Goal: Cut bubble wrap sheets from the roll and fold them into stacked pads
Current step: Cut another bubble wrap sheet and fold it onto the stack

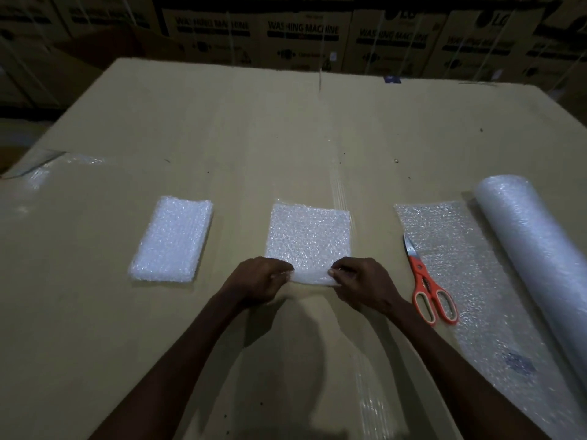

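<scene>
The cut square sheet of clear bubble wrap (309, 235) lies flat at mid-table on the tan cardboard-covered table (222, 128). The left hand (259, 279) and right hand (357, 281) are apart, each pinching a near corner of the sheet, with that edge lifted. Judged light, soft and limp, somewhat slick; best held at corners, as here. 1 white folded bubble-wrap pad (173, 239) lies left of the sheet; orange-handled scissors (427, 287) and the large clear bubble-wrap roll (536, 246) lie right of it.
</scene>
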`<state>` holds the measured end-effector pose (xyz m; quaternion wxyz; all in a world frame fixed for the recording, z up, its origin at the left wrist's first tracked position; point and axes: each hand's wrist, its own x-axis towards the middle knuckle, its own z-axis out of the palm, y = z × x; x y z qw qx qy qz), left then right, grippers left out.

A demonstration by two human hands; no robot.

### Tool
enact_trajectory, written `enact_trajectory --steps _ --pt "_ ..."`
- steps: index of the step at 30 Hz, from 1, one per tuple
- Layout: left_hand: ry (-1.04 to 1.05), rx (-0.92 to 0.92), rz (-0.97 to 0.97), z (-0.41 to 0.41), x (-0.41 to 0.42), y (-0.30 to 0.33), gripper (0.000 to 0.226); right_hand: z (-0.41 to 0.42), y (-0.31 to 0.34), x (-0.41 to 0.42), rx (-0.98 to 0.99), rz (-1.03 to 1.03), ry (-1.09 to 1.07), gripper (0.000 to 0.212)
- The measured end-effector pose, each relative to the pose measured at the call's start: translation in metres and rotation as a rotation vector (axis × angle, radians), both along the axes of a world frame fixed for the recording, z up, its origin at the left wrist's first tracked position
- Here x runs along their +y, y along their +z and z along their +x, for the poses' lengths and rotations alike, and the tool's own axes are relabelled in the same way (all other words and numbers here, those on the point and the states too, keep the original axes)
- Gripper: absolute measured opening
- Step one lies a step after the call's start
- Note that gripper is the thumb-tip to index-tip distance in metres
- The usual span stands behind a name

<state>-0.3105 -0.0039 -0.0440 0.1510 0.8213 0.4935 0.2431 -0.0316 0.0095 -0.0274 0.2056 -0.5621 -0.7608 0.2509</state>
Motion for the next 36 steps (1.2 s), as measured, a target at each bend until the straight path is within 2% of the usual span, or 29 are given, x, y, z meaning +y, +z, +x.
enact_trajectory --steps 2,6,10,19,26,33,36 --pt "0.048 -0.163 -0.087 0.001 0.003 0.011 0.021 0.006 0.005 0.007 0.209 -0.095 0.002 0.006" --pt "0.158 -0.476 -0.286 -0.002 0.028 0.023 0.009 0.015 0.022 0.028 0.570 -0.263 -0.077 0.013" --pt "0.227 -0.636 -0.420 -0.006 0.060 0.025 0.014 0.019 0.024 0.057 0.651 -0.363 -0.148 0.020" --pt "0.396 -0.455 -0.316 -0.003 0.124 0.015 0.016 0.008 0.007 0.117 0.582 -0.266 -0.333 0.011" --pt "0.499 -0.341 -0.265 0.005 0.141 0.004 0.027 -0.001 -0.008 0.141 0.432 -0.196 -0.441 0.011" --pt "0.362 -0.074 -0.047 0.007 0.139 -0.012 0.045 -0.012 -0.010 0.143 0.203 -0.068 -0.473 0.016" --pt "0.282 0.066 0.006 0.013 0.140 -0.009 0.049 -0.017 -0.009 0.138 0.081 0.026 -0.454 0.030"
